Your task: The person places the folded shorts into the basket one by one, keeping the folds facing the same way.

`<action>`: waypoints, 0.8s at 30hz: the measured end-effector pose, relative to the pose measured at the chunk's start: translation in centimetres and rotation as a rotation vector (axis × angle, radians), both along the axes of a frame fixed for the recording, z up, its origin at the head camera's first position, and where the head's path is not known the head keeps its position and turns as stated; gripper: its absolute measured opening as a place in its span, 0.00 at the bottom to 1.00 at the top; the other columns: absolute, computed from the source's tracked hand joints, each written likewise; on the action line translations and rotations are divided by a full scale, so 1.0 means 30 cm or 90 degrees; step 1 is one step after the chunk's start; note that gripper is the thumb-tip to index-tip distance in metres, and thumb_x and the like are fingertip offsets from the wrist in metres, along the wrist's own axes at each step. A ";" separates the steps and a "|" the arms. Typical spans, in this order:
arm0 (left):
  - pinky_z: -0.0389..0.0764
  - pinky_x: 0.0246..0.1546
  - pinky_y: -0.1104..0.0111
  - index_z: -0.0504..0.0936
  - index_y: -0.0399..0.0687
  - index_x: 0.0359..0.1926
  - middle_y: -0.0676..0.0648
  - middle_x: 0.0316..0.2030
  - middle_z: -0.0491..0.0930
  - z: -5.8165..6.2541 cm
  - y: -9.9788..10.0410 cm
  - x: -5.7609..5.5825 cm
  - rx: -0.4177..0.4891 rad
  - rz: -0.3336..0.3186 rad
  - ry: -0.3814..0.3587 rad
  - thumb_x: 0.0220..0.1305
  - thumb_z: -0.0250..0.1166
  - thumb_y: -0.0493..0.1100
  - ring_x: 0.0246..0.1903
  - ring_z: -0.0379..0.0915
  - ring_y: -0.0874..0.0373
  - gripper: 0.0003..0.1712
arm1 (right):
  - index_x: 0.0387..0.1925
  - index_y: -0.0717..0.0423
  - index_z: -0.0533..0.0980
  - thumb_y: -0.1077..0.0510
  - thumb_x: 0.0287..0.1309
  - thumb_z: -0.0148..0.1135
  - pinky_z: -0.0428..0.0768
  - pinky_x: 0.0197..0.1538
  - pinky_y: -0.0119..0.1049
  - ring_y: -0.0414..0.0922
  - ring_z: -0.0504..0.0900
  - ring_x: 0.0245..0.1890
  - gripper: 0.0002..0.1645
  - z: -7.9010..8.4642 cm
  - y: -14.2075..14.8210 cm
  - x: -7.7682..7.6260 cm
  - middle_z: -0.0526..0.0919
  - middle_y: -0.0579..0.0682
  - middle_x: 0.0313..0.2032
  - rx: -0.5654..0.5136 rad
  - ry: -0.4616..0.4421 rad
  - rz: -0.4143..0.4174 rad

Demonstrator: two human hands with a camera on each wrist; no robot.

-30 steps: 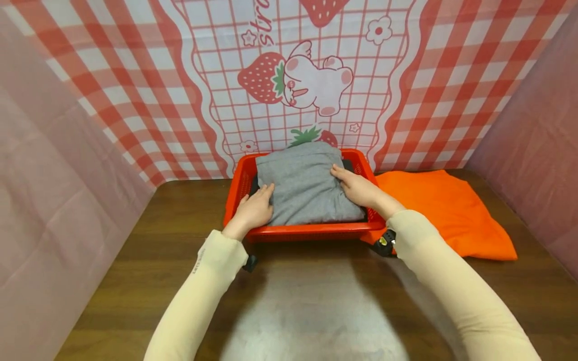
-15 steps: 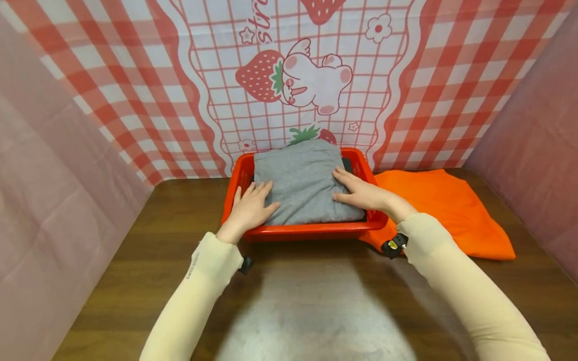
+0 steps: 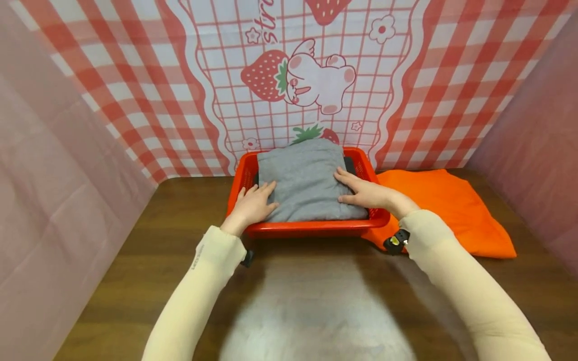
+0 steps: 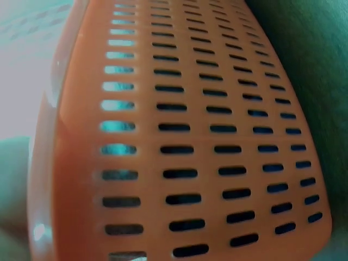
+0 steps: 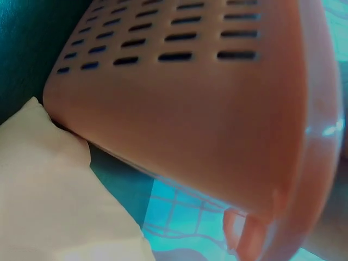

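A folded grey cloth (image 3: 307,185) lies in a red plastic basket (image 3: 311,229), its back edge standing above the rim. Some darker cloth shows under it at the right side. My left hand (image 3: 253,204) rests with spread fingers on the cloth's left edge. On the opposite edge, my right hand (image 3: 365,192) touches the cloth, fingers and thumb apart. The slotted basket wall (image 4: 212,138) fills the left wrist view. In the right wrist view the basket's end wall (image 5: 179,125) hides most of the hand.
An orange cloth (image 3: 447,210) lies on the wooden table (image 3: 180,210) to the right, partly under or against the basket. Behind the basket hangs a checked strawberry curtain (image 3: 316,75). Pink drapes (image 3: 54,165) close off both sides.
My left hand has spread its fingers and thumb on the cloth. My right hand's thumb has come apart from its fingers. The grey cloth stays in the basket.
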State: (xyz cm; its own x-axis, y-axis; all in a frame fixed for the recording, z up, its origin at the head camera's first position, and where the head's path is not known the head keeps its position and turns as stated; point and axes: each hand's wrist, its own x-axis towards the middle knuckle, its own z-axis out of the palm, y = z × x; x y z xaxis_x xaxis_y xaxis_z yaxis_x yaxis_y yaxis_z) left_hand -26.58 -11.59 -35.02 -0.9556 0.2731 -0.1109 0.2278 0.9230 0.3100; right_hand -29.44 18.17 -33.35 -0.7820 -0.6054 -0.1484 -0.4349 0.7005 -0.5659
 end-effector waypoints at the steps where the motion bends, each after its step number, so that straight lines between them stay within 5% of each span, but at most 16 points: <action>1: 0.40 0.65 0.47 0.51 0.53 0.70 0.44 0.68 0.52 -0.002 0.002 0.003 0.003 0.003 0.002 0.64 0.52 0.54 0.67 0.46 0.43 0.37 | 0.69 0.59 0.43 0.49 0.61 0.52 0.44 0.67 0.55 0.56 0.38 0.69 0.44 -0.002 0.001 0.005 0.35 0.57 0.70 0.000 0.015 -0.001; 6: 0.45 0.65 0.48 0.54 0.46 0.68 0.41 0.68 0.52 -0.003 0.019 0.035 0.055 0.035 0.037 0.65 0.51 0.50 0.67 0.47 0.43 0.34 | 0.68 0.59 0.50 0.46 0.61 0.51 0.50 0.66 0.54 0.54 0.47 0.68 0.40 -0.002 0.020 0.041 0.44 0.57 0.70 -0.003 0.078 -0.020; 11: 0.52 0.63 0.49 0.65 0.40 0.62 0.39 0.67 0.53 0.013 0.058 0.100 0.155 0.050 0.179 0.62 0.51 0.40 0.65 0.50 0.43 0.26 | 0.67 0.59 0.54 0.48 0.62 0.51 0.53 0.65 0.53 0.54 0.52 0.67 0.37 0.006 0.046 0.072 0.52 0.57 0.68 -0.017 0.129 -0.018; 15: 0.63 0.57 0.50 0.73 0.41 0.55 0.41 0.62 0.63 0.002 0.098 0.152 0.213 0.013 0.287 0.59 0.52 0.36 0.60 0.60 0.45 0.21 | 0.65 0.58 0.58 0.51 0.62 0.52 0.56 0.64 0.53 0.54 0.58 0.64 0.33 0.011 0.051 0.097 0.59 0.57 0.66 -0.034 0.164 -0.027; 24: 0.69 0.53 0.58 0.78 0.47 0.48 0.48 0.49 0.77 -0.031 0.162 0.229 0.225 -0.089 0.313 0.57 0.53 0.34 0.50 0.72 0.52 0.17 | 0.58 0.53 0.69 0.57 0.60 0.54 0.66 0.58 0.49 0.48 0.70 0.56 0.24 0.006 0.057 0.154 0.73 0.52 0.56 -0.099 0.242 -0.038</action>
